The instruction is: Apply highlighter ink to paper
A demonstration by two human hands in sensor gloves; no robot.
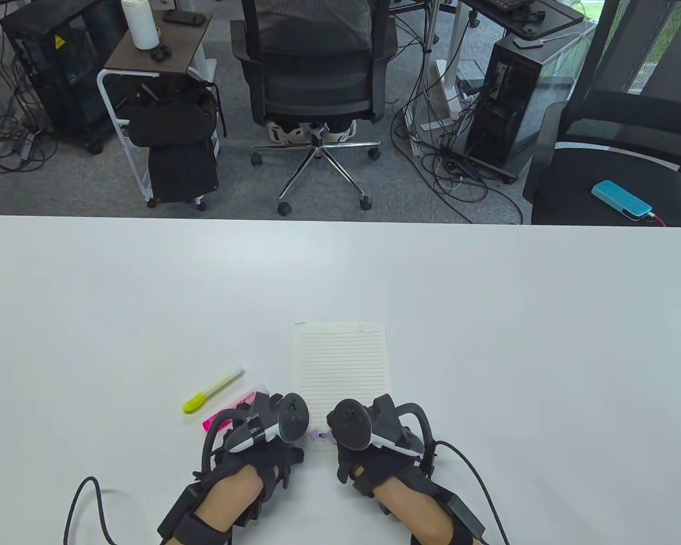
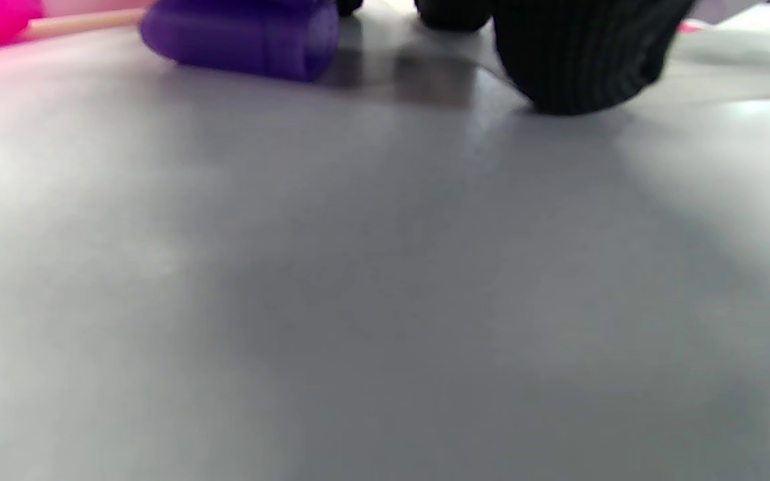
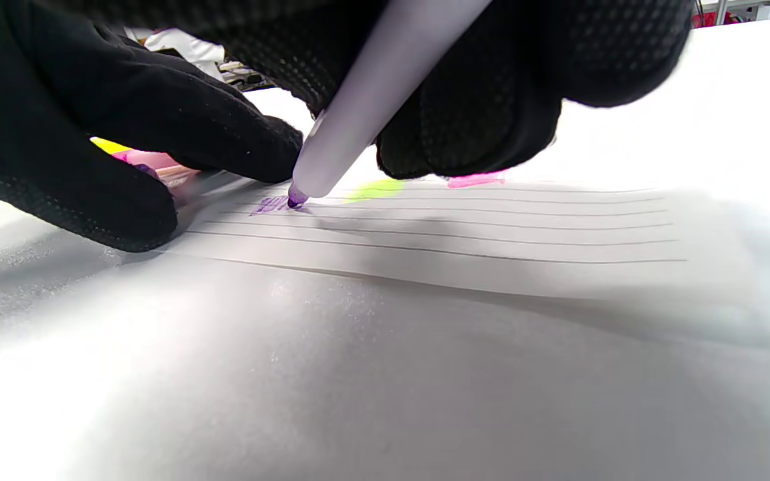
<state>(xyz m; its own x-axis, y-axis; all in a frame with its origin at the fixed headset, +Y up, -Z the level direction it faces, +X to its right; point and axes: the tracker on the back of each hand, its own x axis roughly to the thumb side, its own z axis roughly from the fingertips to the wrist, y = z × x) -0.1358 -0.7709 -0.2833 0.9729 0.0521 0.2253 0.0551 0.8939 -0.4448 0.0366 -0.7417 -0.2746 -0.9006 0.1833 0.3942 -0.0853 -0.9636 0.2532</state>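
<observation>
**Marking lined paper with a purple highlighter: items in view**

Marking tool: purple highlighter (image 3: 371, 100), pale lilac barrel, held in the right hand (image 1: 369, 443). Gloved fingers (image 3: 478, 113) are clamped around the barrel in the upper centre of the right wrist view. Its tip touches the sheet at a short purple mark (image 3: 270, 204).

Sheet: lined paper (image 1: 340, 363), lying flat on the white table (image 1: 545, 318), lower centre of the table view, its near edge hidden by the two hands. Beyond the purple mark, the right wrist view shows a yellow-green mark (image 3: 375, 190) and a pink mark (image 3: 475, 180) on the same ruled area.

Left hand (image 1: 261, 443): rests at the lower left corner of the paper, just beside the right hand. Its fingertip (image 3: 244, 143) presses down next to the highlighter tip. Whether it grips anything cannot be told. In the left wrist view a dark gloved finger (image 2: 579, 60) touches the table at the top edge.

Loose items: purple cap (image 2: 241, 37), lying on the table at the upper left of the left wrist view. Yellow highlighter (image 1: 213, 390), capped, lying left of the paper. Pink highlighter (image 1: 232, 410), partly hidden under the left hand.
</observation>
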